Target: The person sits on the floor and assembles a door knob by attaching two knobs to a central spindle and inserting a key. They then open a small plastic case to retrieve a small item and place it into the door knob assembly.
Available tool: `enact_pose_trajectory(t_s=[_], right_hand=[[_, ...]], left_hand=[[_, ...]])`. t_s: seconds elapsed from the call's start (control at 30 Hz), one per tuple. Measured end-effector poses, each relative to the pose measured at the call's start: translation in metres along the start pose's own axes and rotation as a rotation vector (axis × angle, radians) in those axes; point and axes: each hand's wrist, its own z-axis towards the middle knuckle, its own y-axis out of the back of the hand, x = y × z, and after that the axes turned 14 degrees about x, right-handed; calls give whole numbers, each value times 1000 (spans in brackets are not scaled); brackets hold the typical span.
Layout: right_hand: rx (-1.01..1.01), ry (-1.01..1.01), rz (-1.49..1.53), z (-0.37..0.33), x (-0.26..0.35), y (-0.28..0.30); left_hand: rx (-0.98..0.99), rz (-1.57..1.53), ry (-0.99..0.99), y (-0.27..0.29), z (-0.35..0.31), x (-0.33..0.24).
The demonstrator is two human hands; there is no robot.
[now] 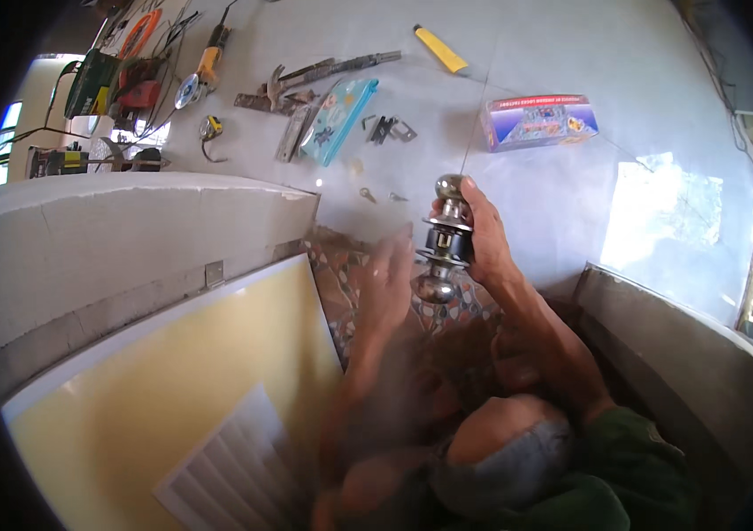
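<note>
My right hand (488, 232) is wrapped round a shiny metal doorknob lockset (444, 239), held upright with a round knob at its top and another at its bottom. Just left of the lockset, my left hand (384, 281) is raised with its fingers stretched out, blurred by motion and apparently holding nothing. On the tiled floor beyond lie two small metal pieces, one of them a screw-like piece (399, 196) and the other a key-like piece (368, 195). Behind these are dark metal latch parts (390, 130) and a blue zip pouch (339, 122).
A yellow door panel (173, 380) with a louvred vent stands at the left beside a wall (146, 212). Farther off lie a hammer (277, 87), an angle grinder (210, 64), a tape measure (210, 129), a yellow tube (441, 50) and a colourful box (540, 122). A low wall (686, 327) runs along the right.
</note>
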Motion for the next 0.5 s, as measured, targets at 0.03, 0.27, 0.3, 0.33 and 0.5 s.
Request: enact_pose_trajectory(t_s=[0.03,0.27,0.3,0.33,0.5], right_hand=[[27,-53,60,-5,-9,-3],[13,-212,91,-42,1,17],[5,-235,109,-40,0,11],[35,-192,97,-43,4,20],[27,-203,-34,-64,11,44]], left_hand=[[-35,267,-30,8,-6,17],[-145,749,-304,-3,66,65],[-164,764,-337,7,70,70],[-153,727,-395,0,80,76],[11,713,-305,-5,104,109]])
